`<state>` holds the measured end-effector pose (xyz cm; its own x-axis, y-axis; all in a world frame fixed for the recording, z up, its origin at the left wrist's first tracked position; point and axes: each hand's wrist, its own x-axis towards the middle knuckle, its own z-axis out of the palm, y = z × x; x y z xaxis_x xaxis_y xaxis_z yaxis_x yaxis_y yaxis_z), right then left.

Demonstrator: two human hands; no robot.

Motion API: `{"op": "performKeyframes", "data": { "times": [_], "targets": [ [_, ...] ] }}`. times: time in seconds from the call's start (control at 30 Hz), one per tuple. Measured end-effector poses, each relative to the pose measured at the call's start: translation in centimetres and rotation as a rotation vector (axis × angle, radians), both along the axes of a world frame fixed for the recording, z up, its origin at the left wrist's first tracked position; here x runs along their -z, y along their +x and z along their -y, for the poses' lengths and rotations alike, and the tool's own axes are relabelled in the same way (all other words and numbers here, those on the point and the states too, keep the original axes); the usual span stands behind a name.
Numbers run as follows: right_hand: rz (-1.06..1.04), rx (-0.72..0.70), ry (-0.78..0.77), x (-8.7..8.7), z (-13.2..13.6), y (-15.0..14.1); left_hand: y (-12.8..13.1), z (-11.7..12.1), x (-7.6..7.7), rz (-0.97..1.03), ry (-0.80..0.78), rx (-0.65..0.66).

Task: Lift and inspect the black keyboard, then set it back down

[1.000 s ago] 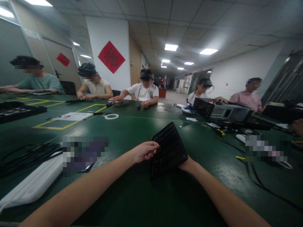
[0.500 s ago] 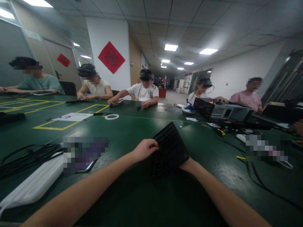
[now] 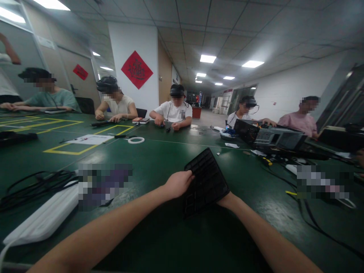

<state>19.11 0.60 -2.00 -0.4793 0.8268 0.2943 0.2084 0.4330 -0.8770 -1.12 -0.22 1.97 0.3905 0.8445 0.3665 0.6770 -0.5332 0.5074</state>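
Note:
A black rectangular panel (image 3: 206, 176) with a grid of raised lines is held tilted above the green table (image 3: 159, 242). My right hand (image 3: 225, 198) grips it by its lower right edge, the fingers hidden behind it. My left hand (image 3: 179, 184) is closed at the panel's left side, with the back of the hand towards me. Its thumb and fingertips are pinched together against or just in front of the gridded face. Whatever sits between those fingertips is too small or hidden to make out.
To the left lie a white power strip (image 3: 42, 214) and black cables (image 3: 40, 184). A white tape ring (image 3: 136, 140) rests farther off. An opened computer case (image 3: 270, 134) and loose cables (image 3: 305, 212) occupy the right. Several people sit around the table.
My left hand has rolled over, hiding its fingers more, and stays at the panel's left side. My right hand keeps its hold. The view has shifted slightly, and another person appears at far left.

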Motion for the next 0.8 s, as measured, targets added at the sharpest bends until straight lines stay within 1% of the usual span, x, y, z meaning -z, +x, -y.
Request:
{"op": "performKeyframes", "data": {
  "times": [0.1, 0.2, 0.37, 0.47, 0.53, 0.57, 0.6, 0.63, 0.67, 0.73, 0.77, 0.8],
  "targets": [
    [-0.016, 0.025, 0.017, 0.1, -0.1, -0.2, -0.3, 0.1, -0.3, 0.091, -0.073, 0.058],
    [-0.025, 0.023, 0.026, 0.1, -0.1, -0.1, -0.4, 0.0, -0.6, 0.106, -0.106, 0.108],
    [-0.003, 0.044, 0.050, 0.1, -0.1, 0.1, -0.4, 0.2, -0.8, 0.032, -0.032, 0.126],
    [0.006, 0.040, 0.044, 0.3, -0.2, 0.1, -0.5, 0.9, -1.4, -0.011, 0.030, 0.171],
    [-0.001, 0.033, 0.018, 0.4, -0.2, 0.1, -0.6, 1.2, -1.8, -0.002, 0.046, 0.205],
    [-0.011, 0.031, 0.001, 0.5, -0.2, 0.0, -0.5, 1.3, -2.0, 0.039, 0.035, 0.201],
    [-0.023, 0.032, -0.015, 0.6, -0.2, 0.0, -0.5, 1.2, -2.0, 0.119, 0.004, 0.173],
    [-0.030, 0.030, -0.025, 0.7, -0.2, 0.0, -0.4, 1.1, -2.1, 0.240, -0.059, 0.124],
    [-0.028, 0.023, -0.027, 0.8, -0.2, 0.0, -0.3, 0.8, -2.1, 0.393, -0.157, 0.063],
    [-0.009, 0.000, -0.016, 1.0, -0.3, 0.1, -0.3, 0.2, -1.9, 0.734, -0.446, -0.049],
    [0.004, -0.012, -0.010, 1.1, -0.3, 0.2, -0.3, -0.1, -1.8, 0.877, -0.600, -0.085],
    [0.016, -0.020, -0.007, 1.3, -0.4, 0.3, -0.4, -0.3, -1.7, 0.976, -0.726, -0.107]
  ]
}}
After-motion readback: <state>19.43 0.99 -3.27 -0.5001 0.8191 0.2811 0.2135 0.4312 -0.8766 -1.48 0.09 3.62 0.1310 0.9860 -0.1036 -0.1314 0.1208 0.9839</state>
